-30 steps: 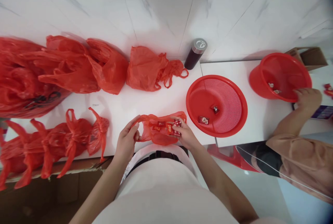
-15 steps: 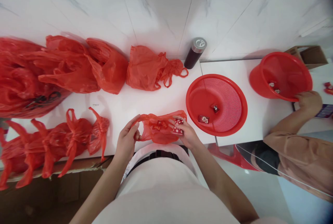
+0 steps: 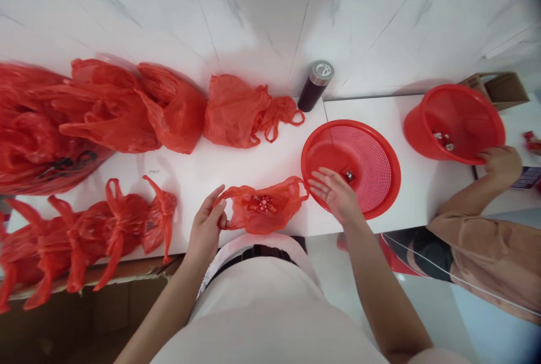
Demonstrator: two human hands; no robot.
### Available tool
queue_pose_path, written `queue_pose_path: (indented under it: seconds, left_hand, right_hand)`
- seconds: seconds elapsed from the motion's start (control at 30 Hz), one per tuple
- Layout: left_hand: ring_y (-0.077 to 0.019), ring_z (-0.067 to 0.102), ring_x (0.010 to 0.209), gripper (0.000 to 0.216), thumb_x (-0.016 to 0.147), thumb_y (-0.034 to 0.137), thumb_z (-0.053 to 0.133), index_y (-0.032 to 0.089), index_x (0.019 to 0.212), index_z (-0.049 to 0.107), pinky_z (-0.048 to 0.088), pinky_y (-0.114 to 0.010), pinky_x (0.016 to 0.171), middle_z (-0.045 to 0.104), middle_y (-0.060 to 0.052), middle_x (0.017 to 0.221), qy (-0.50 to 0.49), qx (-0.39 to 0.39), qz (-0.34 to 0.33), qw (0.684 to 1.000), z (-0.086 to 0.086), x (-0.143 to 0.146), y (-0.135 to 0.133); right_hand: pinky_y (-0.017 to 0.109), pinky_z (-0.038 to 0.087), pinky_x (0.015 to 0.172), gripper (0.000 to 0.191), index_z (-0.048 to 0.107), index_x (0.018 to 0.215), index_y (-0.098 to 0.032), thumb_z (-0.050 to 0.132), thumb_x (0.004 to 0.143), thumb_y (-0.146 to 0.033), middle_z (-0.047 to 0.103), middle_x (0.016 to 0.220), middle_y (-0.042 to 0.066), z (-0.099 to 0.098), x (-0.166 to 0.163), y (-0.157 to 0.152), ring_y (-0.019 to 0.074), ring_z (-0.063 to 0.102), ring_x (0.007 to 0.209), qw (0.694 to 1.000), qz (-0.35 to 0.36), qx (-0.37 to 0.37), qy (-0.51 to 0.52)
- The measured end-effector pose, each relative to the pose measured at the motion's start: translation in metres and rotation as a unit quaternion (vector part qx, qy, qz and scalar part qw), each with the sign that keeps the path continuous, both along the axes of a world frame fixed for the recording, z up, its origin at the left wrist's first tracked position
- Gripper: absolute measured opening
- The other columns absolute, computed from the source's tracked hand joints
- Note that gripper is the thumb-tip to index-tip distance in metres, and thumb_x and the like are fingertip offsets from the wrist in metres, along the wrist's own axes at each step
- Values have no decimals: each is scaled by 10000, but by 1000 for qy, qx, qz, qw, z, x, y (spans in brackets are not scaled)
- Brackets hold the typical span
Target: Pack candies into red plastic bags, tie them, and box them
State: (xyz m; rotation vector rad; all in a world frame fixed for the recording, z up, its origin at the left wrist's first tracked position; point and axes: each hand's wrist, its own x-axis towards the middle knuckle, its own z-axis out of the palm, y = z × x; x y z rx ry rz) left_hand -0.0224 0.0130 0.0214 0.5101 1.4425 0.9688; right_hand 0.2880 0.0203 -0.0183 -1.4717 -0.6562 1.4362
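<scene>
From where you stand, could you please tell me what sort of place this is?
Probably an indoor packing area: tied red bags, an open bag with wrapped pieces inside, and a red basket.

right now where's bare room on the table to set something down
White tabletop shows between the flat bag and the open bag in the left hand; also between the basket, bucket and co-worker's arm. Crowded: left end, tied bags and bulky bags.
</scene>
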Motion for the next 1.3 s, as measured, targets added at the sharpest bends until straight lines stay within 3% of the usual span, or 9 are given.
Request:
queue_pose_path:
  seconds: [0.07, 0.13, 0.17, 0.33, 0.5, 0.73, 0.97, 1.17, 1.3]
  left_hand:
    - [-57, 366, 521, 510, 742, 347, 726, 271, 1232, 609, 407, -185, 540, 485, 70, 634, 3, 3, 1, 1000, 0, 1, 1]
    - [-57, 388, 529, 516, 728, 344, 737, 273, 1221, 604, 412, -192, 546, 482, 75, 647, 7, 5, 4, 1000, 0, 2, 1]
    - [-58, 400, 535, 516, 720, 340, 744, 272, 1211, 605, 419, -198, 553, 479, 77, 654, 7, 6, 8, 1000, 0, 2, 2]
    - [-71, 448, 560, 531, 703, 307, 754, 269, 1205, 585, 455, -230, 611, 472, 85, 644, 2, 5, 22, 1000, 0, 0, 1]
    - [-79, 469, 586, 529, 694, 294, 759, 264, 1190, 577, 470, -269, 682, 481, 82, 660, 0, 3, 37, 999, -1, 0, 1]
    - [-93, 552, 792, 546, 669, 268, 780, 276, 1167, 557, 434, -290, 842, 594, 15, 974, 23, 19, 71, 997, -4, -1, 2]
    - [-147, 577, 961, 590, 702, 298, 752, 295, 1240, 509, 428, -328, 896, 591, -37, 1124, 45, 2, 30, 999, -6, -6, -8]
    - [-165, 575, 988, 491, 697, 344, 752, 245, 1141, 567, 438, -344, 918, 605, -23, 1023, 46, 1, 6, 999, 2, -4, -10]
    - [-160, 582, 875, 371, 686, 397, 759, 202, 976, 633, 449, -354, 908, 604, -3, 882, 44, -5, -13, 999, 3, -7, -12]
  right_hand:
    - [427, 489, 971, 408, 485, 1270, -307, 484, 883, -438, 507, 1385, 69, -21, 35, 9, 233, 554, 1204, 978, -20, -10, -206]
    - [424, 449, 1011, 469, 421, 1351, -263, 427, 896, -376, 453, 1425, 95, -45, 72, 17, 241, 478, 1274, 901, 21, -73, -427]
    - [451, 407, 1043, 485, 436, 1350, -230, 453, 876, -333, 443, 1426, 118, -56, 89, 20, 265, 439, 1302, 881, 37, -94, -463]
    - [443, 356, 1046, 438, 546, 1245, -170, 543, 821, -280, 482, 1359, 165, -86, 132, 20, 307, 462, 1248, 843, 130, -151, -500]
    - [362, 453, 814, 494, 603, 1114, -154, 712, 710, -416, 513, 1233, 195, -92, 111, -1, 251, 604, 904, 820, 220, -177, -498]
    - [276, 423, 671, 75, 617, 819, -201, 617, 745, -215, 645, 837, 55, -102, 81, -6, 188, 582, 772, 830, 250, -146, -477]
    - [319, 440, 761, 455, 504, 1152, -157, 659, 735, -254, 640, 1049, 139, -111, 89, 6, 249, 586, 969, 837, 132, -148, -510]
    - [354, 469, 715, 185, 620, 809, -166, 714, 684, -264, 666, 846, 119, -102, 87, 14, 269, 620, 873, 873, 77, -166, -452]
    - [323, 503, 645, 169, 614, 804, -174, 670, 741, -321, 671, 829, 84, -74, 75, 15, 218, 636, 779, 912, 43, -141, -382]
